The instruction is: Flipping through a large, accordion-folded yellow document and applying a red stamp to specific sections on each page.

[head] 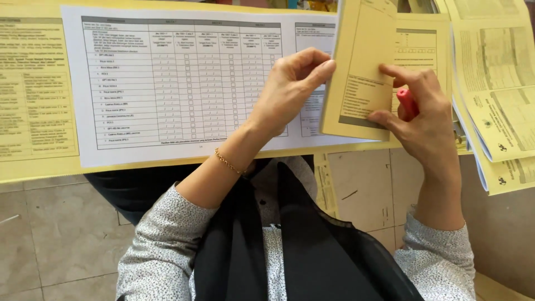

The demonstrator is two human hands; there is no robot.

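Now my left hand (290, 89) pinches the yellow booklet's (359, 67) edge while my right hand (426, 111), gripping a red pen (407, 103), steadies it; I'm mid page-turn, needing a careful lift next.

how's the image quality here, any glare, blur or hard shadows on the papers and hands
Head view: light is soft and even, with no glare on the white form or the yellow sheet. The left hand throws only a faint shadow onto the form. The right hand, holding a red pen, is sharp. The small print is too fine to read, and the stacked yellow papers at the right edge look slightly stretched.
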